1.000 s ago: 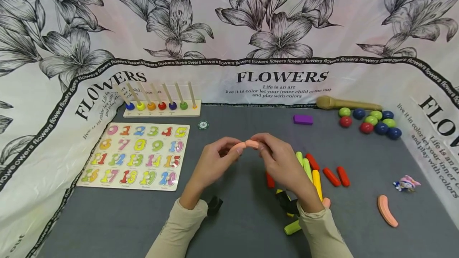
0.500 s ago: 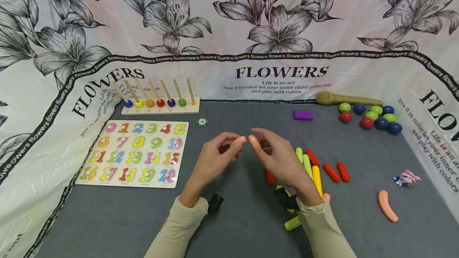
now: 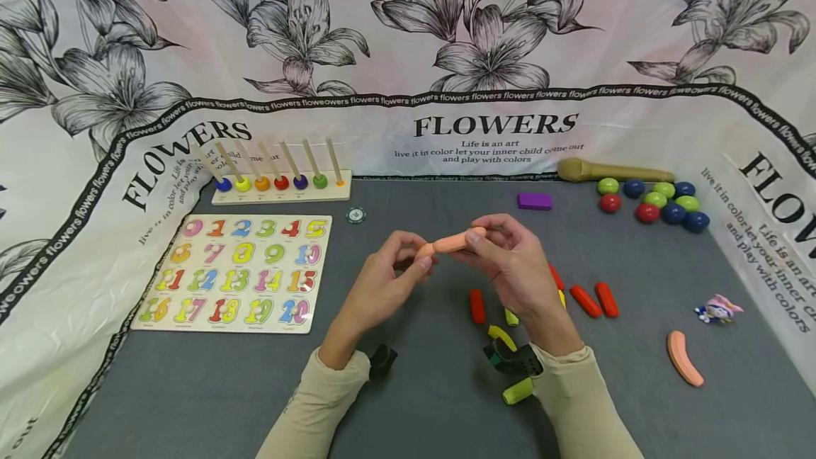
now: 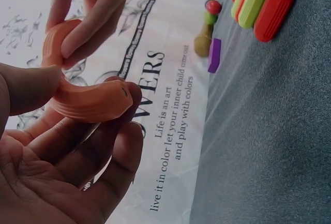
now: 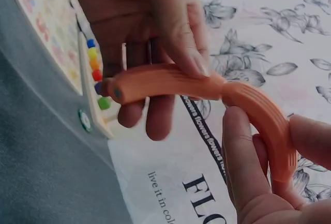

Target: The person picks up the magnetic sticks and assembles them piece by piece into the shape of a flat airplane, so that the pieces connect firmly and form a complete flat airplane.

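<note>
My left hand (image 3: 382, 278) pinches a curved, ridged peach-coloured plastic piece (image 5: 170, 81) between thumb and fingers. Facing it, my right hand (image 3: 519, 271) grips a second curved peach piece (image 5: 261, 113) between thumb and fingertips. Both pieces are up in front of me over the middle of the table, and their ends meet in the right wrist view, forming one long bent shape. In the left wrist view a small dark mark shows on the free end of the left hand's piece.
Beside my right wrist lie red sticks (image 3: 585, 301), a yellow curved piece (image 3: 502, 337) and a green piece (image 3: 518, 392). Another peach piece (image 3: 685, 358) lies right, near a small figurine (image 3: 718, 309). A number board (image 3: 232, 275), peg stand (image 3: 280, 193), purple block (image 3: 534, 201) and coloured balls (image 3: 654, 199) lie farther off.
The two peach pieces were end to end, then slightly apart, and now their ends meet again. My right hand has turned and shifted right and up, showing more of its piece.
</note>
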Tool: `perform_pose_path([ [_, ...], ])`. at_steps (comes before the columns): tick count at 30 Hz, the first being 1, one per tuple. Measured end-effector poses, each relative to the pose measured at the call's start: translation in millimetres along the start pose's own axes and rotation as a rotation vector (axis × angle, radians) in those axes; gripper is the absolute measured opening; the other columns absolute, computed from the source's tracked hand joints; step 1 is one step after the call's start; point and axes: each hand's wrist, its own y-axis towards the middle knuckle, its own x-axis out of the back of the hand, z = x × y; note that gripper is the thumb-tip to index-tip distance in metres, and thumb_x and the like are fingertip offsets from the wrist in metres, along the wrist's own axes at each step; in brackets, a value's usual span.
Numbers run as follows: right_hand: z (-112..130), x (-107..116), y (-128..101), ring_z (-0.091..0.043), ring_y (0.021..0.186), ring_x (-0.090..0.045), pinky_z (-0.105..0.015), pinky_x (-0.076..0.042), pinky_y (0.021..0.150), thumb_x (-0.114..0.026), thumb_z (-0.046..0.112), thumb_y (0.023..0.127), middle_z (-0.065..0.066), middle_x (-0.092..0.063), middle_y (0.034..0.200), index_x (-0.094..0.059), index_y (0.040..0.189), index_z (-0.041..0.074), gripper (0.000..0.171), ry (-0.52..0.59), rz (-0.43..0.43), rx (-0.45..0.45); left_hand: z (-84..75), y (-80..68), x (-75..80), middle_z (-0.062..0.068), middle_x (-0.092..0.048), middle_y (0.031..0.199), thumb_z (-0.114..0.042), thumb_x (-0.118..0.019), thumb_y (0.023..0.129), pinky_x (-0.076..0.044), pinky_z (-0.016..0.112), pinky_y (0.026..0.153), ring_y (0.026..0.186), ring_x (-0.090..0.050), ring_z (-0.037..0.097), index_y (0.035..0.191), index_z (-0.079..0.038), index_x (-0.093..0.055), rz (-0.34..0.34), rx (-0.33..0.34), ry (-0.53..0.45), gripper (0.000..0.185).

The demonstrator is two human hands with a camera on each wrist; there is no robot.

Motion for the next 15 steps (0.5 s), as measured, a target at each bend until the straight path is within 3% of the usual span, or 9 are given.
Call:
perform_pose_path([
  [9,-8.0,-5.4,1.5,-0.026,0.096,-0.078,-0.043,-0.06,0.09,-0.056,-0.005,0.108,-0.014,-0.072,0.106,-0.059,0.113,-0.004,0.006,0.056,-0.013,-0.072,-1.5,-1.1,2.3,0.008,-0.075,0.099,-0.008,-0.068,0.106,-0.055,0.041,0.083,0.09,-0.07,0.024,0.125,-0.003,-0.058,0.012,-0.026,0.046,0.022],
  [15,-14.6,-6.7,0.6,-0.023,0.091,-0.078,-0.039,-0.061,0.088,-0.063,0.0,0.107,-0.012,-0.075,0.101,-0.059,0.11,-0.005,0.007,-0.05,-0.029,-0.082,-2.9,-1.0,3.6,0.002,-0.075,0.098,-0.013,-0.072,0.104,-0.057,0.044,0.082,0.088,-0.07,0.018,0.121,-0.004,-0.066,0.015,0.001,0.086,0.02],
])
